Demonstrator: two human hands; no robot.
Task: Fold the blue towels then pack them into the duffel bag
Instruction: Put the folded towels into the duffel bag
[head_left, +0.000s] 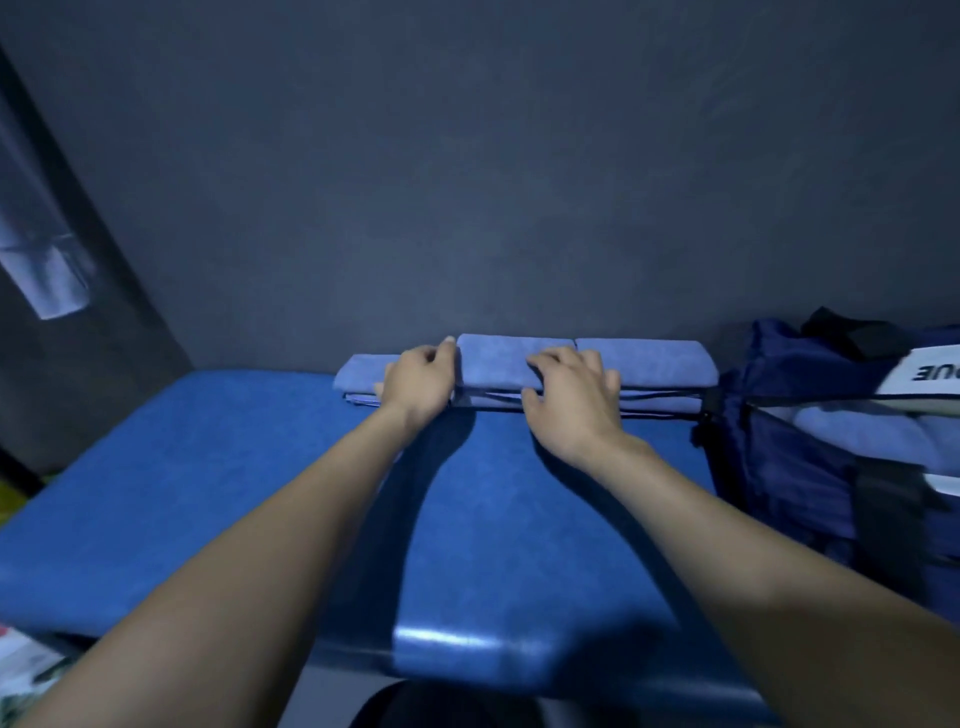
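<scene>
Three folded light-blue towels lie in a row along the far edge of the blue table (208, 493), against the wall. My left hand (418, 382) grips the left side of the middle towel (498, 361), between it and the flatter left towel (358, 376). My right hand (571, 400) lies over the front of the middle towel, fingers curled over its top and thumb at its front edge. The right towel (649, 361) sits untouched next to the navy duffel bag (789, 467), which stands open at the table's right end with a light-blue towel (852, 431) inside.
A dark grey wall (467, 182) rises directly behind the towels. The bag's black straps and a white lettered panel (930, 371) hang over its opening. A dark panel stands at the far left. Bare blue tabletop stretches between me and the towels.
</scene>
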